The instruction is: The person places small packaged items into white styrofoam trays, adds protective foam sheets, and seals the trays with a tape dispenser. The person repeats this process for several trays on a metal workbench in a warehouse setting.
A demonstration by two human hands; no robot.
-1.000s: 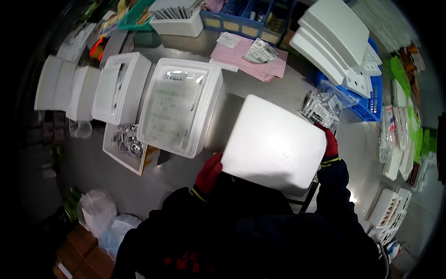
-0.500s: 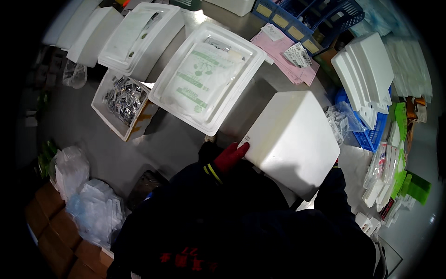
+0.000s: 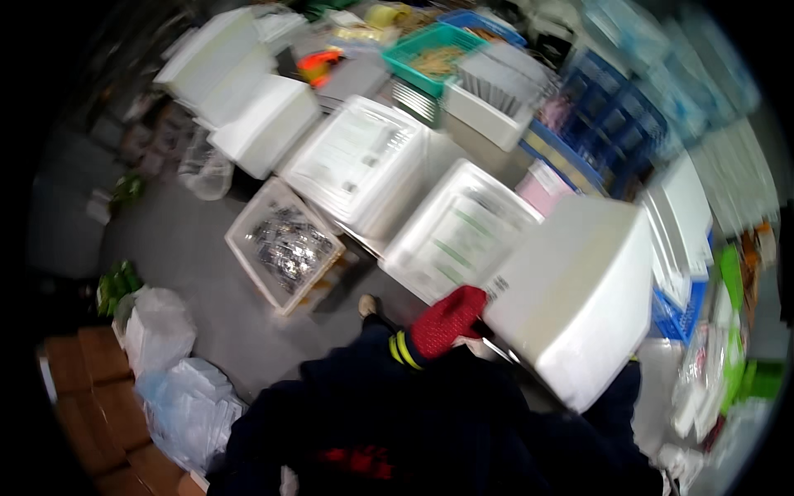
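Gripping with red-gloved left hand [image 3: 447, 325] lower left edge of tilted white foam box [image 3: 571, 281], toward three o'clock; cannot tell grip of right hand, hidden behind box. Farther: silvery packets [image 3: 294, 248] in open container [image 3: 251, 219] at nine, green basket [image 3: 413, 78] at twelve.

The right hand is hidden behind the white foam box [image 3: 571, 281]; the silvery packets [image 3: 291, 250] are blurred.

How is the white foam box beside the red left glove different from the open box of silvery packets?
The foam box shows only outer faces; the packet box is open, with silvery packets visible inside. The foam box is beside the left hand; the packet box stands apart from it. Both are mainly white.
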